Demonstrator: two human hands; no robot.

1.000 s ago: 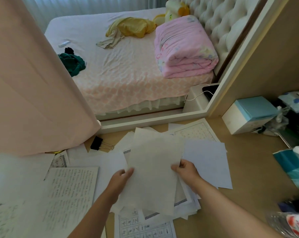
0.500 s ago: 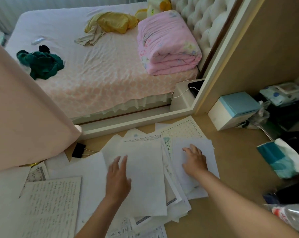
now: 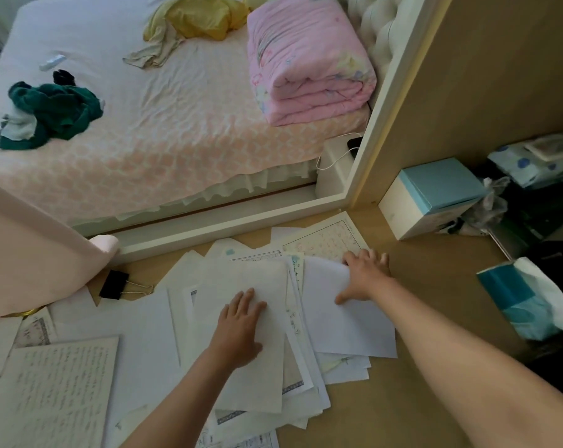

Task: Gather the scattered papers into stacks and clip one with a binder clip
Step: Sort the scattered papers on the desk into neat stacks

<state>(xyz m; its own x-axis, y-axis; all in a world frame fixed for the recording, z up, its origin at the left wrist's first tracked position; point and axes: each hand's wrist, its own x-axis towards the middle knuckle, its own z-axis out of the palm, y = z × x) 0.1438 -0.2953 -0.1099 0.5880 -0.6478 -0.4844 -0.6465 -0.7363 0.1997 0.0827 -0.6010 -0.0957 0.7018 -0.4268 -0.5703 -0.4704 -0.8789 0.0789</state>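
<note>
The loose heap of white printed papers (image 3: 257,367) is lying near the front edge of the tan wooden worktop (image 3: 419,399), its sheets fanning out unevenly. A second ago both hands were holding one sheet up. That sheet is now lying on top of the heap, so the gathering is moving along, but nothing is being squared yet.

The left hand (image 3: 238,321) is pressing flat on the top sheet, fingers straight and gripping nothing. The right hand (image 3: 366,276) has reached farther out and is resting splayed on the far corner of a blank white sheet (image 3: 345,328) just right of the heap, with its thumb on the paper. It looks set to draw that sheet in.

I am counting one heap, one black binder clip with wire handles (image 3: 113,284) sitting untouched towards the back left, and one large handwritten page (image 3: 60,392) at the front left. The sheets themselves are overlapping too much to number.
</note>
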